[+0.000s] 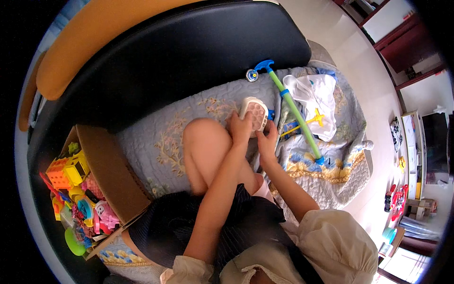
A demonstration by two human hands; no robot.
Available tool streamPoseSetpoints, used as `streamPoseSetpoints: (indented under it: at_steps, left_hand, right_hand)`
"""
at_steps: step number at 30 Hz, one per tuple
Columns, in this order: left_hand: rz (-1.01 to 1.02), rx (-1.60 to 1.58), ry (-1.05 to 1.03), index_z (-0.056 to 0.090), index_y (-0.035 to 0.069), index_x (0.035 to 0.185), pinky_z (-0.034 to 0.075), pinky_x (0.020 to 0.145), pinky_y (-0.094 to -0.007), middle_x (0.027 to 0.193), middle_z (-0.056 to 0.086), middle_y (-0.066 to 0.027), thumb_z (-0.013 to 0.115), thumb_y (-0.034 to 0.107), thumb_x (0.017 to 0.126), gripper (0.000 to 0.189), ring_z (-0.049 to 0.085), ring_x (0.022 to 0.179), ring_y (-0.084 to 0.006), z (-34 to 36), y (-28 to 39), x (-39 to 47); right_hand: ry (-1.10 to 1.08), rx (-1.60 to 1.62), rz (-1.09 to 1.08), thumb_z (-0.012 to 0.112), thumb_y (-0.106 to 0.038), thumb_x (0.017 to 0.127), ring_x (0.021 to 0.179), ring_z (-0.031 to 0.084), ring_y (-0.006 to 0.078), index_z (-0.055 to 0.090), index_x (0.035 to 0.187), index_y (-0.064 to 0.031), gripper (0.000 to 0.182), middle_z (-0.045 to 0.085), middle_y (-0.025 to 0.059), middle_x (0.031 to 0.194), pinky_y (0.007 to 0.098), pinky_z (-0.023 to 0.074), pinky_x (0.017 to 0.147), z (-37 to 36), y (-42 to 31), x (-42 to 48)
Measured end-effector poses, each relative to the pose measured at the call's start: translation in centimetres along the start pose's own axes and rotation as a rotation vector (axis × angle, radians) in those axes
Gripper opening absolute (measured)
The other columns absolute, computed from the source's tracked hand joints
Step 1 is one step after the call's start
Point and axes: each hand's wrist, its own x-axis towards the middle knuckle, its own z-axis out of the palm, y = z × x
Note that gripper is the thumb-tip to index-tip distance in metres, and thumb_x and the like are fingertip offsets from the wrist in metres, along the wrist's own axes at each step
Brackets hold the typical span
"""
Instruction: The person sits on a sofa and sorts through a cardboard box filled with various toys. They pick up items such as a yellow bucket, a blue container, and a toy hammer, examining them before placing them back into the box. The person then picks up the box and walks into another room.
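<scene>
A white handheld toy with pink round bubbles lies in front of me, tilted above the grey quilted cover. My left hand grips its left side, with the thumb over the bubble face. At its lower right edge, my right hand has its thumb and fingers by the small buttons; whether they grip it I cannot tell. Just right of the toy, a green plastic rod with a blue handle lies across the cover. A yellow stick with a cross-shaped end passes under or beside it.
A cardboard box full of plastic toys stands at the left. The black sofa backrest curves behind the quilted cover. White cloth or bag lies beyond the rod, near a small round toy. Red toys are on the floor.
</scene>
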Motion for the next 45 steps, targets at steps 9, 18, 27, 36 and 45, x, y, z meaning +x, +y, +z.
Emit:
streamPoseSetpoints:
  at_steps: [9, 18, 27, 36, 45]
  left_hand:
    - [0.138, -0.020, -0.028, 0.053, -0.006, 0.082, 0.041, 0.066, -0.0384, 0.075, 0.054, -0.0218, 0.057, 0.026, 0.060, 0.039, 0.053, 0.074, -0.0332, -0.1, -0.9, -0.3]
    - [-0.003, -0.421, -0.265, 0.047, -0.004, 0.093, 0.043, 0.064, -0.0268, 0.083, 0.054, -0.0137, 0.063, 0.018, 0.060, 0.043, 0.053, 0.074, -0.0185, -1.8, 1.3, -1.7]
    - [0.045, -1.000, -0.223, 0.033, 0.000, 0.107, 0.040, 0.075, -0.0276, 0.102, 0.042, -0.0125, 0.059, 0.014, 0.064, 0.052, 0.045, 0.092, -0.0182, -8.8, 3.2, -6.1]
    - [-0.023, -1.382, -0.083, 0.033, 0.001, 0.112, 0.035, 0.083, -0.0288, 0.109, 0.042, -0.0097, 0.052, 0.031, 0.074, 0.052, 0.042, 0.099, -0.0200, -20.6, 0.4, -8.7]
    - [0.114, -0.872, 0.113, 0.049, -0.005, 0.098, 0.039, 0.071, -0.0246, 0.090, 0.053, -0.0098, 0.051, 0.027, 0.075, 0.039, 0.049, 0.081, -0.0139, -26.8, -3.1, -11.5]
  right_hand:
    - [0.081, -0.110, -0.104, 0.051, -0.006, 0.064, 0.092, 0.041, 0.0191, 0.032, 0.113, 0.0023, 0.053, 0.040, 0.0112, 0.103, 0.0269, 0.0318, 0.081, -0.2, -0.5, -0.8]
    - [0.175, -0.232, -0.277, 0.059, -0.014, 0.062, 0.114, 0.016, 0.0336, 0.028, 0.116, -0.0050, 0.063, 0.022, 0.0203, 0.121, 0.0409, 0.0138, 0.092, -1.5, -3.3, -3.3]
    - [0.026, 0.324, -0.599, 0.051, -0.009, 0.074, 0.115, 0.020, 0.0214, 0.012, 0.121, 0.0015, 0.062, 0.019, 0.0145, 0.124, 0.0315, 0.0169, 0.094, 0.3, -11.7, -6.3]
    - [-0.476, 0.598, -0.098, 0.054, -0.014, 0.073, 0.084, 0.046, 0.0128, 0.037, 0.108, 0.0016, 0.041, 0.049, 0.0068, 0.091, 0.0234, 0.0379, 0.074, 5.4, -13.1, -13.4]
    - [-0.653, 0.436, -0.088, 0.049, -0.020, 0.077, 0.075, 0.047, 0.0110, 0.046, 0.097, -0.0009, 0.027, 0.050, 0.0053, 0.087, 0.0239, 0.0389, 0.070, 6.9, -12.8, -16.3]
